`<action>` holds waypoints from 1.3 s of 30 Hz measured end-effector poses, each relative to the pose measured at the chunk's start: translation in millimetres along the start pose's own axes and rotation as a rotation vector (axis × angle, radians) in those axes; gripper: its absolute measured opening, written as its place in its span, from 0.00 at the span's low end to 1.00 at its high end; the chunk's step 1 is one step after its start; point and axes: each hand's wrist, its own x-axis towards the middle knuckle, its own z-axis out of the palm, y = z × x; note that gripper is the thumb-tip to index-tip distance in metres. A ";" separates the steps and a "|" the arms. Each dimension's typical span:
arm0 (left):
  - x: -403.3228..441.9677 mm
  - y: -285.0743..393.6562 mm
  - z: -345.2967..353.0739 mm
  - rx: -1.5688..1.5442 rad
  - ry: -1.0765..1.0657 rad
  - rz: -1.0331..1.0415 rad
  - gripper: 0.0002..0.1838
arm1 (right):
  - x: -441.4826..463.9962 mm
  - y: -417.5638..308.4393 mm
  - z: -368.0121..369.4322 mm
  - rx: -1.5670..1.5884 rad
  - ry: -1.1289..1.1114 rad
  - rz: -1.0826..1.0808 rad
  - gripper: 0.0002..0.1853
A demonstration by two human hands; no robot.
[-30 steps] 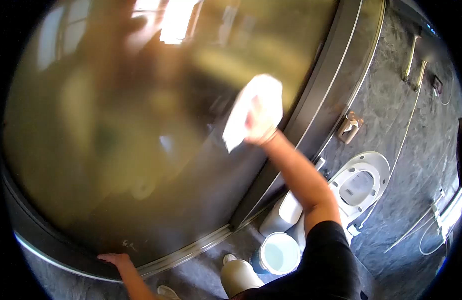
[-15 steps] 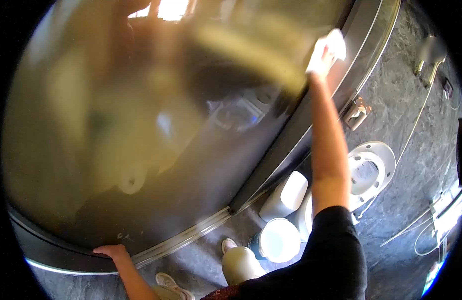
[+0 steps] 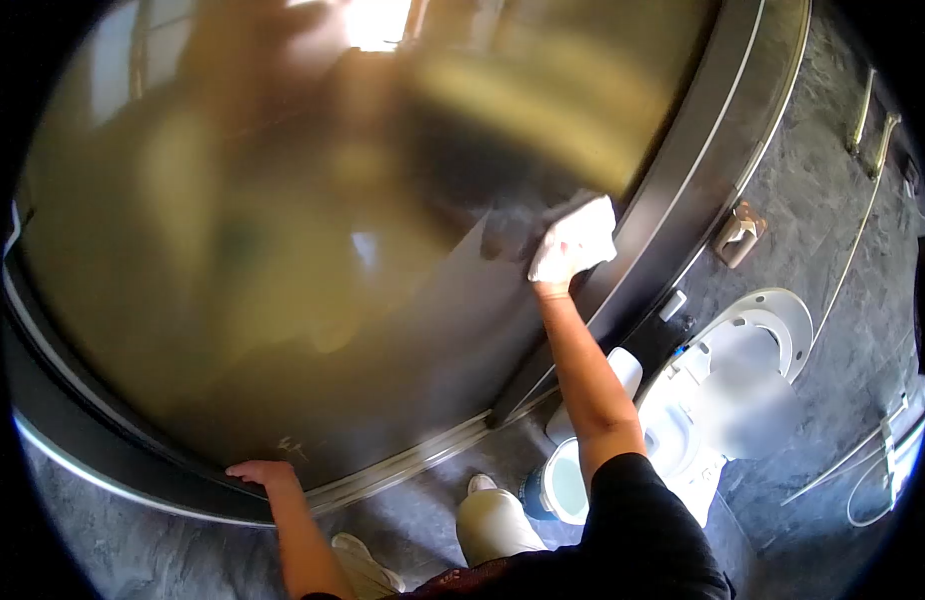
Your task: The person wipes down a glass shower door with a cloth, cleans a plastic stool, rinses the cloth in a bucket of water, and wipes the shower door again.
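My right hand (image 3: 561,268) presses a white cloth (image 3: 589,236) against the large curved glass panel (image 3: 283,260), close to its dark right-hand frame (image 3: 673,180). The cloth covers most of the fingers, which are closed on it. Lower down at the left, my left hand (image 3: 265,473) rests on the dark edge of the panel, its fingers stretched out and holding nothing. Blurred reflections and a bright window patch show on the glass.
A bucket (image 3: 563,482) of liquid stands on the floor by my legs, beside a white bin (image 3: 625,370). Right of them is a toilet (image 3: 673,435) with raised lid. A tissue holder (image 3: 740,236) hangs on the grey wall (image 3: 833,260).
My right hand has come down and left with the cloth, from the upper part of the frame onto the glass. My left hand stays at the panel's edge while the view has shifted.
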 end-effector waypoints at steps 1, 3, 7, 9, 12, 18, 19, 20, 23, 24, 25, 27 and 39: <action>-13.7 -6.2 -5.0 0.011 -0.025 0.027 0.32 | 9.6 -23.1 -19.7 0.146 -0.157 -0.132 0.20; -88.6 -28.5 -18.8 -0.064 -0.018 -0.006 0.33 | -1.7 -63.4 -53.3 0.315 -0.334 -0.450 0.22; -30.1 -6.7 -5.9 -0.044 0.029 0.006 0.30 | -18.7 -148.2 -117.8 0.626 -1.118 -1.146 0.28; -30.9 -10.1 -2.8 -0.061 0.054 0.043 0.27 | -11.6 -119.2 -89.9 0.920 -1.201 -0.961 0.25; -28.9 -5.8 -3.3 -0.009 0.073 0.028 0.27 | 12.1 -79.2 -67.5 0.715 -0.782 -0.893 0.26; -10.2 11.6 0.4 0.087 0.083 -0.061 0.32 | 130.6 24.2 28.8 0.294 0.073 -0.368 0.33; -5.9 15.5 3.1 0.096 0.068 -0.061 0.33 | 158.3 8.9 21.3 0.575 -0.105 0.040 0.31; 0.1 19.2 2.8 0.121 0.065 -0.069 0.34 | 160.8 16.4 33.7 0.377 -0.027 -0.055 0.29; 44.4 52.7 14.1 0.264 -0.028 -0.092 0.37 | 181.6 -48.6 3.9 0.479 0.021 -0.068 0.26; 68.6 74.9 15.1 0.376 -0.129 -0.082 0.38 | 187.9 -79.4 -12.0 0.543 0.015 -0.099 0.25; 9.3 34.7 2.5 0.238 -0.119 -0.047 0.39 | 189.9 -114.5 -33.5 0.606 0.006 -0.155 0.24; -54.1 -12.5 -12.1 0.088 -0.120 -0.016 0.40 | 182.5 -169.7 -71.7 0.621 -0.008 -0.373 0.23; -31.9 7.2 -2.9 -0.613 0.029 -0.022 0.37 | 5.9 -212.6 -96.1 0.928 -0.918 -1.575 0.23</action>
